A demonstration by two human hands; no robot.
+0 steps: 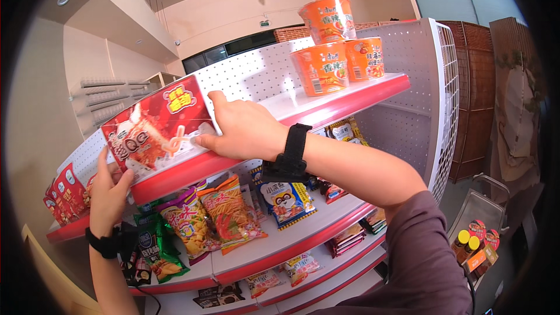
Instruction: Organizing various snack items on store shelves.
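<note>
A large red printed carton (159, 124) stands on the top shelf (280, 109) of a store rack. My left hand (109, 183) grips its lower left corner, thumb in front. At the carton's right side is my right hand (245, 129), its thumb on the lower front edge and a finger along the side edge. Both wrists wear black straps. The carton's back and underside are hidden. Farther right on this shelf, orange instant noodle tubs (321, 68) are stacked, one resting on two others.
Snack bags (229, 212) fill the shelf below, with more packets (302, 267) lower down. Red boxes (68, 192) stand at the far left of the rack. A wire mesh side panel (446, 109) closes the right end. On the right, a trolley (481, 214) carries yellow-lidded jars (467, 241) and boxes.
</note>
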